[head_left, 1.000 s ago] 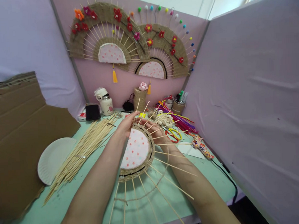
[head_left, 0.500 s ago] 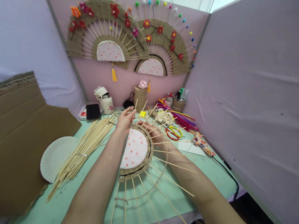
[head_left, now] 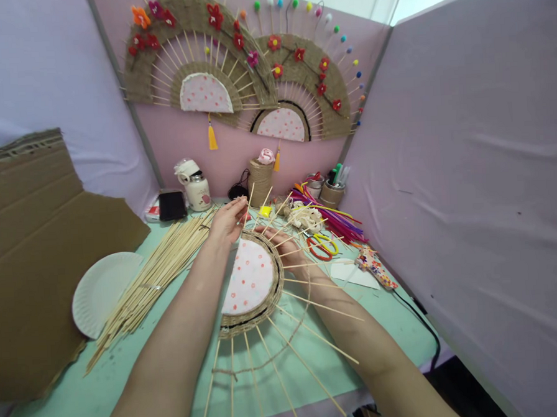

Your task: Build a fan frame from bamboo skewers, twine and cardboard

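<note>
A half-round woven fan (head_left: 251, 275) with a white, red-dotted centre and sticks radiating outward stands at the middle, its straight edge toward the left. My left hand (head_left: 230, 220) is at its top end, fingers pinched together near the uppermost stick; what they pinch is too small to make out. My right hand (head_left: 280, 244) is behind the upper right rim, its fingers around the woven edge among the sticks. A loose brown cord (head_left: 268, 361) loops across the lower and right sticks.
Bundled sticks (head_left: 156, 277), a paper plate (head_left: 103, 292) and cardboard (head_left: 43, 264) lie left. Behind are a bottle (head_left: 197, 191), twine spool (head_left: 261, 179) and scissors (head_left: 325, 246). A glue gun (head_left: 375, 267) with a black cable lies right. Two finished fans (head_left: 207, 91) hang on the back panel.
My left hand has shifted slightly left, away from the uppermost stick. The fan and my right hand sit slightly further left in view.
</note>
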`<state>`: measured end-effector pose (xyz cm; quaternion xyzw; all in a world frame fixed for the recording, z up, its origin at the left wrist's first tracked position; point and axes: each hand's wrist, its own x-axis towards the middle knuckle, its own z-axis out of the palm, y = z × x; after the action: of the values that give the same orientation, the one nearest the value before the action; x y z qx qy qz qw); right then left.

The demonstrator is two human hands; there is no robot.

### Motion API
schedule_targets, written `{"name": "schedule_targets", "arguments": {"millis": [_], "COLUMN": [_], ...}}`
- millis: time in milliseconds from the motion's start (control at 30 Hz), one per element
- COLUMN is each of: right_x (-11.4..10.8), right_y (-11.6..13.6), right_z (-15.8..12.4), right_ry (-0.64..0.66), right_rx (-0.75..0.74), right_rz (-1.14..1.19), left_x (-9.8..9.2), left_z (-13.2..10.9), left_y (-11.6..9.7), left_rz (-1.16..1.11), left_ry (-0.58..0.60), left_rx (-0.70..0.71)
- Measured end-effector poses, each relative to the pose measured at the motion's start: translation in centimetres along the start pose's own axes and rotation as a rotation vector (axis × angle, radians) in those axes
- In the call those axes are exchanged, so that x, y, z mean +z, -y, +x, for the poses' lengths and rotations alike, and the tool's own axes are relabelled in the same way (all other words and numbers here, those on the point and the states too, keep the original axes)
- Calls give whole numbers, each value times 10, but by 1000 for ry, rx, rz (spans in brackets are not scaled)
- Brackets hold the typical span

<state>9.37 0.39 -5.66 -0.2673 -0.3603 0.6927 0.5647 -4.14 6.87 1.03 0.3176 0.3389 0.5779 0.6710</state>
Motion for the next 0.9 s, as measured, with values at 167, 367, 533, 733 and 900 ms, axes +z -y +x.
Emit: {"name": "schedule_targets", "arguments": {"millis": [167, 367, 533, 733, 900], "right_x": [4, 2, 1, 4, 6], "right_y": [4, 4, 4, 6, 7], "right_z": [-3, -3, -2, -4, -5], "right_ry": [-12, 0, 19, 30, 20], "right_rx": [5, 14, 14, 10, 8], "right_rz": [-27, -29, -20, -16, -1], "left_x": [-4, -6, -8, -8, -9], "left_z": [6, 7, 9, 10, 10], "left_y": [1, 2, 3, 5, 5], "left_rz": [-7, 12, 32, 61, 73], "left_ry": [2, 16, -15, -21, -18], "left_rx": [-47, -103, -126, -144, -146]}}
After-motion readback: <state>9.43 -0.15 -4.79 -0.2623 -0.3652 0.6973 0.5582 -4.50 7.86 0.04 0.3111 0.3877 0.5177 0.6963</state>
